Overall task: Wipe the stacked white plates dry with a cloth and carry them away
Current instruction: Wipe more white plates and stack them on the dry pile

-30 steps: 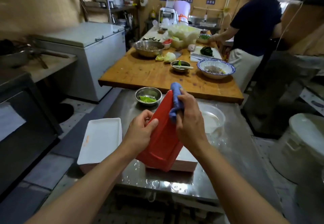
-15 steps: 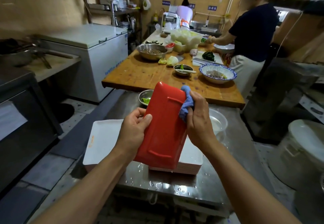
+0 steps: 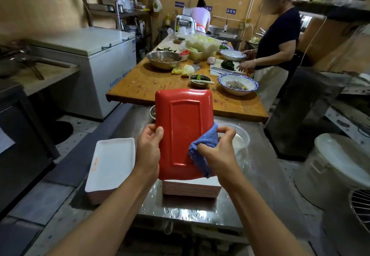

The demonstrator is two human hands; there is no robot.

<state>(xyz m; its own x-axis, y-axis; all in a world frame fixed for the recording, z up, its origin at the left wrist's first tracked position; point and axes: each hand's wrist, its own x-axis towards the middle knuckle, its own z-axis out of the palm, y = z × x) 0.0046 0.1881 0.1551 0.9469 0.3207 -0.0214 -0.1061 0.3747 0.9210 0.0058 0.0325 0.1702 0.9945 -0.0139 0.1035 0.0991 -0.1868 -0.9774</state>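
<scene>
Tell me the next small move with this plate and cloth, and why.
Probably draw the blue cloth in the right hand across the plate toward the left hand. The cloth sits bunched at the plate's lower right edge, so most of the red underside looks unwiped.

Top of the plate stack (image 3: 191, 188) mostly hidden behind the upright red-backed plate (image 3: 183, 132). Left-hand fingers out of sight behind that plate; only the thumb (image 3: 158, 133) visible. Small steel bowl (image 3: 152, 112) largely covered by the plate's edge. Wire rack (image 3: 360, 208) cut off at right edge. Blue wall signs (image 3: 231, 11) too small to read.
</scene>
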